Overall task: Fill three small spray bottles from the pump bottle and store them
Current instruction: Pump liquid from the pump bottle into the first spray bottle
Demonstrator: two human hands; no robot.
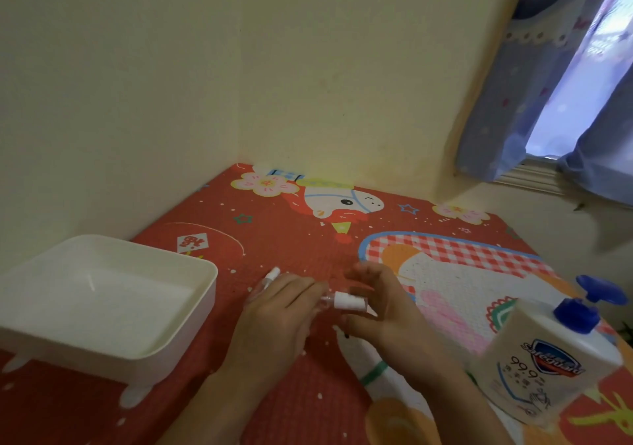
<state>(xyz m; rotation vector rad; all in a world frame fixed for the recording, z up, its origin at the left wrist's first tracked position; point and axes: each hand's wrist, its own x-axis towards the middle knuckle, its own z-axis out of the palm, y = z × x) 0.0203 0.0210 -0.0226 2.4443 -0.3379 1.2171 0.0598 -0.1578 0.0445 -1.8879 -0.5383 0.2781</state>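
A small clear spray bottle (329, 301) with a white spray top (349, 301) lies sideways between my hands, above the red patterned mat (284, 239). My left hand (274, 321) holds its body. The fingers of my right hand (387, 311) close around the white top. A second small spray bottle (270, 275) with a white top lies on the mat just beyond my left hand, partly hidden by it. The white pump bottle (544, 359) with a blue pump head (589, 304) stands at the right, close to my right forearm.
A white rectangular tray (191, 321) on short legs stands at the left, with nothing visible inside. Cream walls meet in a corner behind the mat. A blue curtain (548, 84) hangs over a window at the upper right.
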